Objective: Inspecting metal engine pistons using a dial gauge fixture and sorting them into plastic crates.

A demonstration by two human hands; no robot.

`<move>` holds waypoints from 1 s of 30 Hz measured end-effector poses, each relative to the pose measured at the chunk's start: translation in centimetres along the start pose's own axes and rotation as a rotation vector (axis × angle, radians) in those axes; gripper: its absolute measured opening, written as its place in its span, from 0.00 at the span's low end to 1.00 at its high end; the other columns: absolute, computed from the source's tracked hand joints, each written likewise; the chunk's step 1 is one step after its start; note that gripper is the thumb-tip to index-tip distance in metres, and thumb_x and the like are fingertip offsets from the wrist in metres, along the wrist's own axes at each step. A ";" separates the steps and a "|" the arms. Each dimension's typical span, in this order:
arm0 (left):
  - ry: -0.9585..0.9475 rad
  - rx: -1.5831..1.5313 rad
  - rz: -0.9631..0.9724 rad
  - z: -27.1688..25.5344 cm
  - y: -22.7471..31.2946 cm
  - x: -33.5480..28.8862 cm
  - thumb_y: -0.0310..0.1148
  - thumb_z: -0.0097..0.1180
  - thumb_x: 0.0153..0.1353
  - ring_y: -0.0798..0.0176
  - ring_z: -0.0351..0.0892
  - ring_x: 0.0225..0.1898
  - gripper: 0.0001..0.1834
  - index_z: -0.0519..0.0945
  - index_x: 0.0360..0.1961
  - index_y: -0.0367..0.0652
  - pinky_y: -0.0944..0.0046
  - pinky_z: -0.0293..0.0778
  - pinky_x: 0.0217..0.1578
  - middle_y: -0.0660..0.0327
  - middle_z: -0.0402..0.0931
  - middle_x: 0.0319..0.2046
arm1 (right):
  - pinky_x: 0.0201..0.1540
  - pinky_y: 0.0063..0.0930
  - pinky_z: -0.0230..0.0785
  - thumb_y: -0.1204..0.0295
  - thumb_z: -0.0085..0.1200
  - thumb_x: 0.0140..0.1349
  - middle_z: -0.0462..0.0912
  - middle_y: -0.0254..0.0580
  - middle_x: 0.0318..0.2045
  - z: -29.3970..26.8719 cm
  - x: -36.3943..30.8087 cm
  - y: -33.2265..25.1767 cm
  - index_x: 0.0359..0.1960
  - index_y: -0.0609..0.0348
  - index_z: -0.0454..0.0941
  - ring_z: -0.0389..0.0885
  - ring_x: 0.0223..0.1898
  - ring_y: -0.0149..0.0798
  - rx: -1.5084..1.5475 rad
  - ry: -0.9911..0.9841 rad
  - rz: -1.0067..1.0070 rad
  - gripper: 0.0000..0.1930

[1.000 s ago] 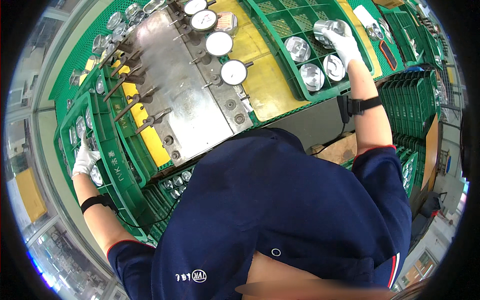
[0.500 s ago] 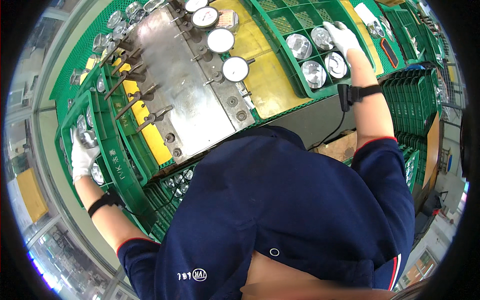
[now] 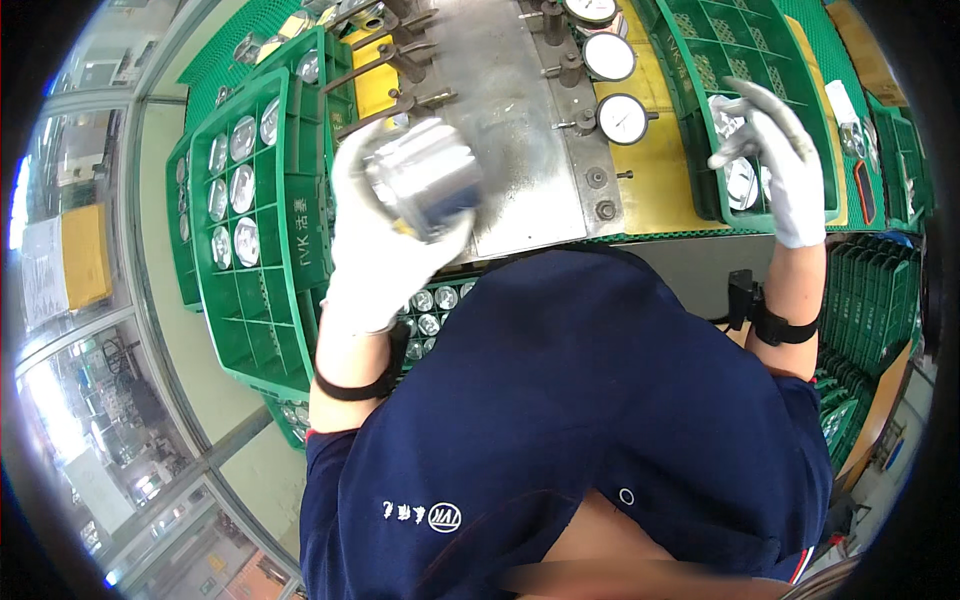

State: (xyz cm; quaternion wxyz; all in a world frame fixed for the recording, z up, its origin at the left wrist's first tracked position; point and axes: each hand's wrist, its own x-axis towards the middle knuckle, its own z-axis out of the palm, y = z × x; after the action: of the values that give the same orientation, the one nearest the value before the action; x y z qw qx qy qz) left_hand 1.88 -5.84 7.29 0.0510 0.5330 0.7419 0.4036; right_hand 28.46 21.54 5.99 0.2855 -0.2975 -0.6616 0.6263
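Observation:
My left hand (image 3: 375, 265), in a white glove, is wrapped round a shiny metal piston (image 3: 430, 175). The hand and piston are in the air at the left edge of a flat metal plate (image 3: 525, 205), and the piston is slightly blurred. My right hand (image 3: 792, 180), also gloved, hovers above the green divided crate on the right (image 3: 692, 140). Its fingers are apart, with nothing visible between them. Pistons (image 3: 741, 184) sit in the crate's near compartments, partly hidden by that hand. On the left, another green crate (image 3: 310, 265) holds several pistons (image 3: 243, 188) in its compartments.
Dial gauges (image 3: 622, 119) on posts line the plate's right side. Metal clamp arms (image 3: 400, 105) stick out along its left side. A yellow mat (image 3: 655, 190) lies under the right crate. Stacked green crates (image 3: 870, 290) stand at the right, and a window frame (image 3: 150, 300) at the left.
My left hand has come out of the left crate and moved right, carrying a piston. My right hand has lifted off the pistons in the right crate. The whole view has shifted.

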 end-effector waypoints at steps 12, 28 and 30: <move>-0.224 0.370 0.148 5.2 0.3 1.5 0.38 0.74 0.38 0.44 0.73 0.53 0.47 0.68 0.62 0.33 0.51 0.71 0.55 0.46 0.73 0.52 | 0.36 0.32 0.84 0.69 0.55 0.69 0.79 0.47 0.43 10.4 -2.5 1.2 0.72 0.65 0.57 0.85 0.30 0.37 0.291 -0.542 0.515 0.33; -0.117 0.204 0.154 7.7 -5.5 2.6 0.35 0.72 0.44 0.43 0.71 0.60 0.47 0.65 0.67 0.35 0.53 0.69 0.61 0.43 0.70 0.59 | 0.34 0.32 0.84 0.73 0.51 0.69 0.77 0.56 0.52 14.0 -3.0 4.7 0.77 0.46 0.29 0.86 0.28 0.41 0.341 -0.569 0.533 0.46; -0.116 0.186 0.164 7.7 -5.7 2.7 0.34 0.72 0.45 0.42 0.70 0.61 0.47 0.65 0.67 0.36 0.52 0.69 0.61 0.43 0.69 0.59 | 0.33 0.32 0.84 0.74 0.50 0.69 0.77 0.56 0.53 14.0 -2.9 5.0 0.78 0.44 0.30 0.86 0.27 0.41 0.316 -0.555 0.566 0.45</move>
State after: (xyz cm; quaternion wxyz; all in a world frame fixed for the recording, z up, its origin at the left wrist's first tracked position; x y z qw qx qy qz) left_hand 0.34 -0.03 -0.64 0.0110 0.6165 0.7260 0.3046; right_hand 20.00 10.32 0.27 -0.0445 -0.2399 -0.5016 0.8299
